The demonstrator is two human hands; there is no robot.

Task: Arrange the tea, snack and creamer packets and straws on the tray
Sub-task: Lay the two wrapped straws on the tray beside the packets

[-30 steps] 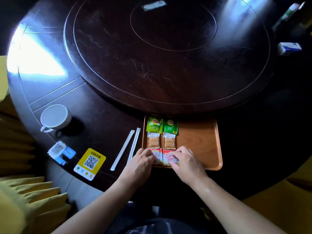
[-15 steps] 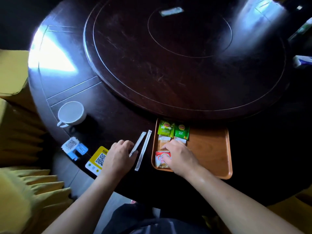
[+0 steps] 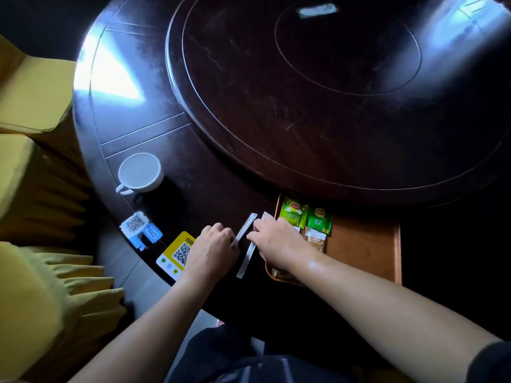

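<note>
Dark polished wood fills the scene — a round table [image 3: 210, 172] with a raised turntable [image 3: 318, 87] at its centre, window light glaring off the far-left rim. At the near edge sits an orange-brown wooden tray [image 3: 367, 244], its right half bare. Two green tea packets [image 3: 304, 215] lie side by side at the tray's far-left corner; just near of the right one lies a tan snack packet [image 3: 315, 240]. The rest of the tray's left column is hidden beneath the person's right forearm, so the creamer packets cannot be made out.

Two white paper-wrapped straws rest on the table just left of the tray, roughly parallel and slanting away to the right. The left hand [image 3: 214, 248] lies knuckles-up over the near end of the left straw [image 3: 246, 226], fingers curled together against it; whether they pinch it cannot be told. The right hand [image 3: 278, 241] reaches across the tray's left rim, fingertips bunched on the middle of the right straw [image 3: 247, 261] — the far tip pokes out beyond the knuckles, the near end lies free on the wood.

Farther left stand a white cup [image 3: 140, 172], a small blue-and-white QR stand [image 3: 141, 229] and a yellow QR card [image 3: 178, 252] partly covered by the left wrist. Yellow chair covers [image 3: 36, 189] crowd the left edge.
</note>
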